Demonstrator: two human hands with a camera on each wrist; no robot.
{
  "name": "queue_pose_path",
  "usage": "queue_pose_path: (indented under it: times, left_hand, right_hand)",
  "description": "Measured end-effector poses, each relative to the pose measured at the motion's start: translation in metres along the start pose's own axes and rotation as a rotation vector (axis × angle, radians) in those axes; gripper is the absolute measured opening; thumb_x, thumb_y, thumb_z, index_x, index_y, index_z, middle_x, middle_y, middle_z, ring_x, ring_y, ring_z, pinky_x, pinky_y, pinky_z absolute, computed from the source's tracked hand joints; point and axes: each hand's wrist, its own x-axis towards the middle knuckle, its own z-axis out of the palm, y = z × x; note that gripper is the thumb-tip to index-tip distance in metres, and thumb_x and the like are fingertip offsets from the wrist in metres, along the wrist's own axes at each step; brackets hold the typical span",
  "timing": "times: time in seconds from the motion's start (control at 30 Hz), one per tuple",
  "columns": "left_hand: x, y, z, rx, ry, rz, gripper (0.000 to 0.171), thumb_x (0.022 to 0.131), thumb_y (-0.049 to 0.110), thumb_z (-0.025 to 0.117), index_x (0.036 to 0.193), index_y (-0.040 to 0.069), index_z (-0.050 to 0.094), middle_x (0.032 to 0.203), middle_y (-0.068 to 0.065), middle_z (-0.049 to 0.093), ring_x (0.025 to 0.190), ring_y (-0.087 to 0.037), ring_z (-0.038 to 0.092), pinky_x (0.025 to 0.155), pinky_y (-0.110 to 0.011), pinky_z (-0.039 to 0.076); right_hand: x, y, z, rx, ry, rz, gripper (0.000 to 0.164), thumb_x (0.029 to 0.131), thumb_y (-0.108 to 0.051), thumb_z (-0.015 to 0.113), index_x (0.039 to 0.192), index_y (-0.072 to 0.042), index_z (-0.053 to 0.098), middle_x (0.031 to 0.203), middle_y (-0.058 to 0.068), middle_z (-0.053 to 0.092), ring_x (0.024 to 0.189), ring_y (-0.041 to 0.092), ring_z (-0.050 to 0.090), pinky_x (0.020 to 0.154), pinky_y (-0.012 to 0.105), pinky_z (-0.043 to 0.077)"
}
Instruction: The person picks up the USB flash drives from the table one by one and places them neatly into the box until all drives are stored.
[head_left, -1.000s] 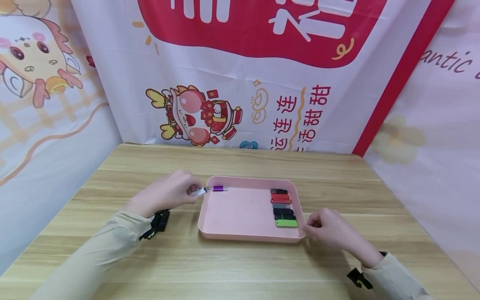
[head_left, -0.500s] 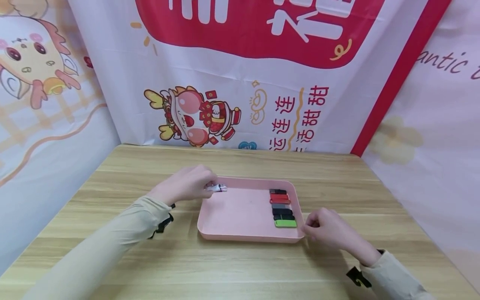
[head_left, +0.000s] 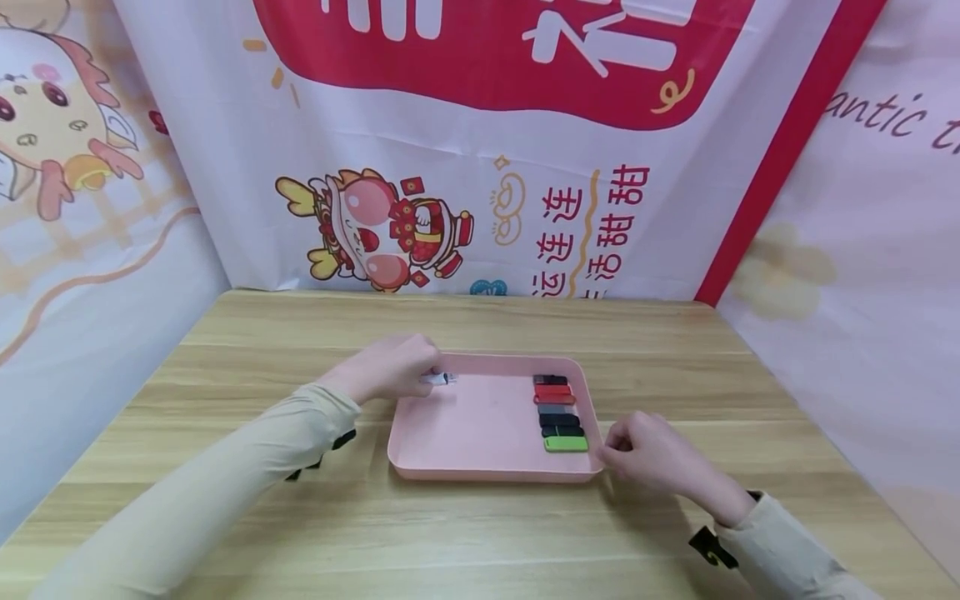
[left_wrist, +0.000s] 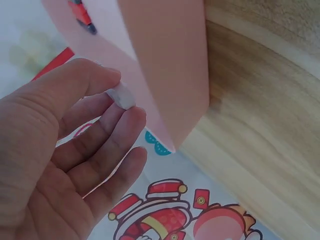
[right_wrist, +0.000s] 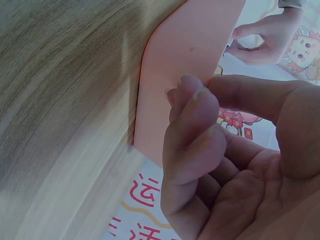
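My left hand (head_left: pixel 397 367) reaches over the far left corner of the pink tray (head_left: pixel 480 429). Thumb and forefinger pinch a small white USB stick (head_left: pixel 438 379), its clear end pointing into the tray. The left wrist view shows the white end of the stick (left_wrist: pixel 122 96) between the fingertips, beside the tray wall. At the near right corner, my right hand (head_left: pixel 651 452) pinches the tray's rim between thumb and fingers. Along the tray's right side lies a column of several USB sticks, among them a red one (head_left: pixel 553 398), a black one (head_left: pixel 559 420) and a lime-green one (head_left: pixel 566 444).
The tray stands on a wood-grain table (head_left: pixel 480 533). Behind it hangs a white and red printed cloth (head_left: pixel 480 108), with more printed cloth at both sides. Black straps (head_left: pixel 712 547) sit at the cuffs.
My left hand has moved right with the white USB stick, from outside the tray to its far left corner. The purple stick there is now hidden. The right hand keeps its place.
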Motion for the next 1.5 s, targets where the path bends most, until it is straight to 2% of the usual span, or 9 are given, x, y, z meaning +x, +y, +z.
queue_pose_path:
  times: [0.1,0.23,0.33,0.57,0.73,0.87,1.0,1.17,1.5]
  left_hand:
    - [0.003,-0.001,0.003,0.034,0.011,0.017,0.012,0.085,0.02,0.078,0.089,0.011,0.071,0.08,0.0,0.057,0.07,-0.015,0.05,0.063,-0.03,0.043]
    - [0.007,-0.003,0.007,0.059,0.031,0.04,0.024,0.087,0.03,0.077,0.076,0.012,0.065,0.074,0.001,0.053,0.065,-0.014,0.048,0.058,-0.03,0.039]
    - [0.009,-0.004,0.01,0.08,0.027,0.044,0.027,0.087,0.03,0.077,0.073,0.012,0.062,0.073,0.001,0.052,0.064,-0.014,0.047,0.057,-0.03,0.039]
    - [0.012,-0.004,0.016,0.138,0.0,0.032,0.013,0.083,0.016,0.079,0.081,0.012,0.066,0.083,-0.002,0.059,0.073,-0.016,0.052,0.069,-0.033,0.047]
    - [0.014,-0.003,0.019,0.17,-0.005,0.038,0.015,0.082,0.012,0.078,0.075,0.013,0.065,0.08,-0.001,0.059,0.07,-0.016,0.052,0.068,-0.033,0.048]
    - [0.014,-0.001,0.021,0.2,-0.008,0.024,0.012,0.081,0.01,0.077,0.077,0.012,0.066,0.08,-0.002,0.059,0.07,-0.017,0.053,0.068,-0.034,0.048]
    - [0.015,0.0,0.022,0.246,-0.007,0.014,0.009,0.081,0.008,0.076,0.082,0.011,0.068,0.081,-0.004,0.06,0.069,-0.018,0.054,0.067,-0.035,0.049]
    - [0.016,0.001,0.025,0.26,0.001,0.008,0.009,0.081,0.008,0.077,0.083,0.009,0.068,0.08,-0.006,0.061,0.067,-0.019,0.053,0.064,-0.036,0.05]
    - [0.017,0.001,0.027,0.349,-0.002,0.002,0.01,0.081,0.01,0.076,0.089,0.01,0.071,0.083,-0.006,0.064,0.071,-0.019,0.056,0.076,-0.041,0.049]
  right_hand:
    - [0.001,0.0,-0.001,-0.002,0.002,-0.001,0.015,0.09,-0.016,0.071,0.075,-0.013,0.071,0.061,-0.001,0.058,0.055,0.015,0.051,0.052,0.028,0.041]
    - [0.001,-0.001,-0.001,-0.003,-0.004,0.008,0.014,0.09,-0.016,0.071,0.076,-0.013,0.071,0.061,-0.001,0.058,0.056,0.015,0.052,0.053,0.029,0.042]
    - [0.001,-0.001,-0.001,-0.001,-0.01,0.015,0.014,0.09,-0.016,0.071,0.077,-0.013,0.072,0.062,-0.001,0.059,0.056,0.015,0.052,0.053,0.029,0.043]
    - [0.001,-0.001,-0.001,-0.002,-0.005,0.015,0.014,0.09,-0.015,0.071,0.076,-0.013,0.071,0.062,-0.001,0.058,0.056,0.014,0.052,0.053,0.028,0.042]
    - [0.001,-0.001,0.0,-0.003,-0.005,0.015,0.014,0.09,-0.016,0.072,0.076,-0.013,0.071,0.062,-0.001,0.058,0.056,0.014,0.052,0.053,0.029,0.042]
    - [0.001,-0.001,0.0,-0.001,-0.004,0.014,0.013,0.09,-0.015,0.072,0.077,-0.013,0.072,0.062,-0.002,0.059,0.056,0.014,0.052,0.053,0.029,0.042]
    - [0.001,-0.001,0.0,0.001,-0.003,0.005,0.014,0.09,-0.015,0.071,0.076,-0.013,0.071,0.062,-0.002,0.058,0.056,0.014,0.052,0.053,0.028,0.042]
    - [0.001,-0.001,0.0,0.004,-0.001,-0.003,0.014,0.09,-0.014,0.071,0.076,-0.013,0.071,0.062,-0.002,0.058,0.056,0.013,0.052,0.052,0.028,0.042]
    - [0.0,-0.001,0.0,-0.002,-0.001,0.003,0.015,0.09,-0.015,0.071,0.075,-0.013,0.07,0.062,-0.002,0.058,0.056,0.013,0.052,0.052,0.028,0.042]
